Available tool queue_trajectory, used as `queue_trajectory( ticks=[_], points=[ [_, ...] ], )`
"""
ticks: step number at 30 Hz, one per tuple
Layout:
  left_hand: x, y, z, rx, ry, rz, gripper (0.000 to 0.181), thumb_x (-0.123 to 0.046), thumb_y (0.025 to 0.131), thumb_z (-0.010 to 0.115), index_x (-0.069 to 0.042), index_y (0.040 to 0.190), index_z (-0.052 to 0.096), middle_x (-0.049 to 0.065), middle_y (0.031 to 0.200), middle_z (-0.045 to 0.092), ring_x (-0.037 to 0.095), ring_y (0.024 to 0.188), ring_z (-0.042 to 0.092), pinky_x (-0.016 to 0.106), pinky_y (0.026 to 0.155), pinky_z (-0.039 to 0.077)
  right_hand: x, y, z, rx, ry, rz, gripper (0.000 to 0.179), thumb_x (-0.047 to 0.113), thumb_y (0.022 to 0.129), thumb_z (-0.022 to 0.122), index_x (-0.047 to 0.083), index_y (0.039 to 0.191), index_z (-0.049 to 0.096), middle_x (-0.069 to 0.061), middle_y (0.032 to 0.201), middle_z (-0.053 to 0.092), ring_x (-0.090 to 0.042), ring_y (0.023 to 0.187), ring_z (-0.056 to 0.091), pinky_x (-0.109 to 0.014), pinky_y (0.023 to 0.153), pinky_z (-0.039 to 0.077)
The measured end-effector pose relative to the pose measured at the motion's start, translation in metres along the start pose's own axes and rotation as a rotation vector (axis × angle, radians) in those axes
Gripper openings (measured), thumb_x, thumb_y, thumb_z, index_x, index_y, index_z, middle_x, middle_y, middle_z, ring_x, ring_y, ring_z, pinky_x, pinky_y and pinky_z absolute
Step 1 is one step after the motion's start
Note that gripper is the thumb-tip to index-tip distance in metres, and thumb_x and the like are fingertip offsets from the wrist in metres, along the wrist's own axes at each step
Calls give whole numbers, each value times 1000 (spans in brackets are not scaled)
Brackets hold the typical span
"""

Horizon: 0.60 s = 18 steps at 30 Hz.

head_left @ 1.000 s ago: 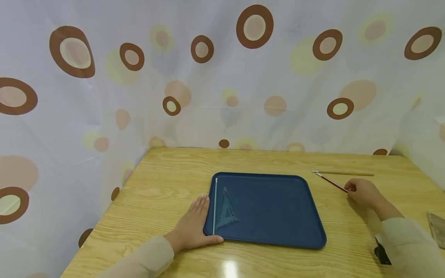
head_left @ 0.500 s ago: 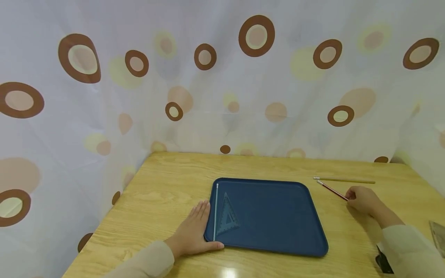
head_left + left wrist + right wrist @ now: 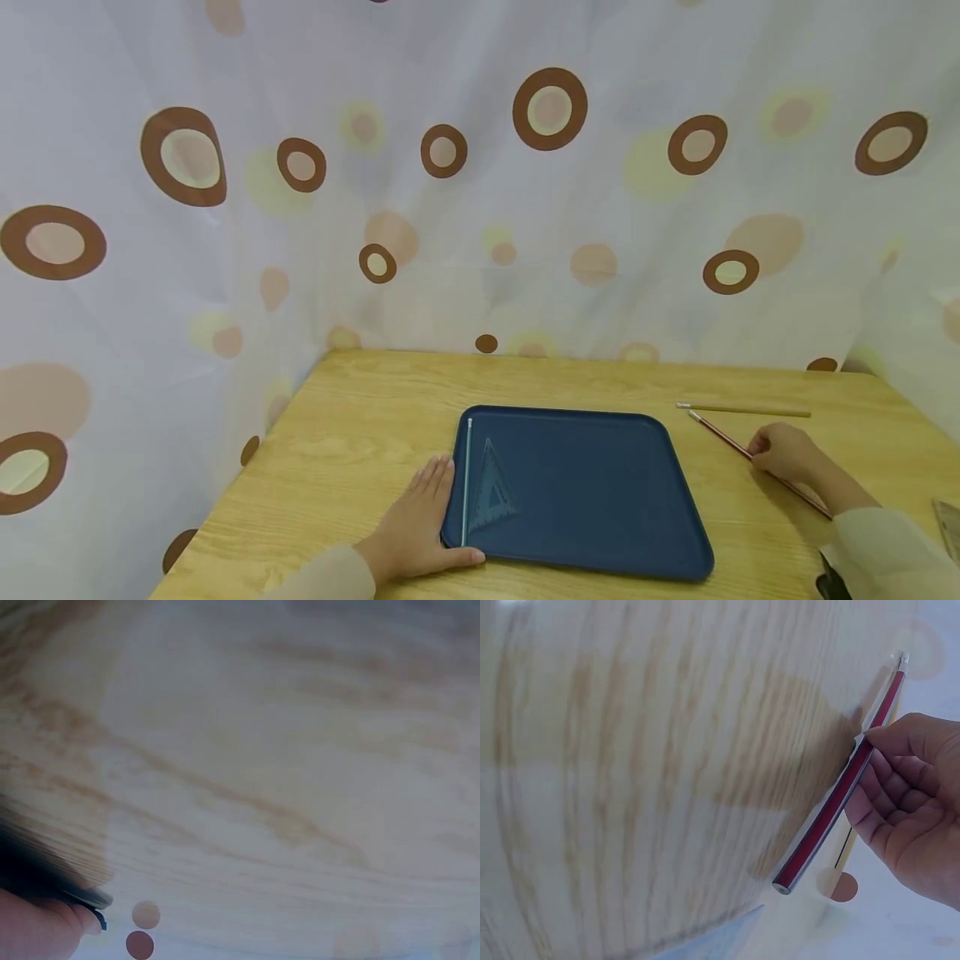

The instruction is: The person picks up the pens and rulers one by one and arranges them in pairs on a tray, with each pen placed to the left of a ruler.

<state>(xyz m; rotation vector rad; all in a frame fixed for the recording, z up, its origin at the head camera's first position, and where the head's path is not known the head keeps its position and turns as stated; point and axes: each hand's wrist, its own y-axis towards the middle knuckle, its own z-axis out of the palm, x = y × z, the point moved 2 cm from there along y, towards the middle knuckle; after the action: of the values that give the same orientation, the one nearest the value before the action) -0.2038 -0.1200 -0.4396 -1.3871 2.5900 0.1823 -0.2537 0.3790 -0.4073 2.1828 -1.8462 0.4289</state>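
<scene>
My right hand [image 3: 783, 452] pinches a red striped pencil [image 3: 722, 434] between thumb and fingers at about its middle. In the right wrist view the red pencil [image 3: 821, 823] slants past the hand [image 3: 919, 791], its white-capped end at the top. Beyond it on the table lies a yellowish pencil [image 3: 750, 409]. My left hand [image 3: 415, 523] rests against the near left corner of a dark blue tray [image 3: 585, 496], fingers straight and thumb along the front rim. Inside the tray are a pale green pencil [image 3: 467, 483] by the left edge and a clear set square [image 3: 492, 496].
The wooden table [image 3: 375, 392] is bordered by a patterned curtain [image 3: 480, 208] at the back and both sides. Beside the right sleeve sits a black object [image 3: 831, 579], partly hidden. A flat greyish piece [image 3: 947, 527] lies at the right edge.
The head view has tilted up, so the table sits lower. The red pencil's near part now shows beyond my right hand, where it was hidden before. My left hand stays on the tray.
</scene>
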Motion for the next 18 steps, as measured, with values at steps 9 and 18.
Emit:
queue_trajectory(
  ticks=[9,18],
  points=[
    [1,-2,6,25,-10,-35,114,-80,74,43,4,147,15,19,155,13,32,144,13,46,115,21,-1,-5,2,33,144,92,15,4,80,57,-10,84,62,-6,76,61,-11,65,48,-26,56,43],
    [2,-1,5,8,5,-41,115,-81,73,44,4,146,16,19,154,15,32,143,14,46,115,21,7,-8,0,80,416,242,29,5,88,54,-21,100,55,1,76,58,-5,64,51,-24,58,50]
  ],
)
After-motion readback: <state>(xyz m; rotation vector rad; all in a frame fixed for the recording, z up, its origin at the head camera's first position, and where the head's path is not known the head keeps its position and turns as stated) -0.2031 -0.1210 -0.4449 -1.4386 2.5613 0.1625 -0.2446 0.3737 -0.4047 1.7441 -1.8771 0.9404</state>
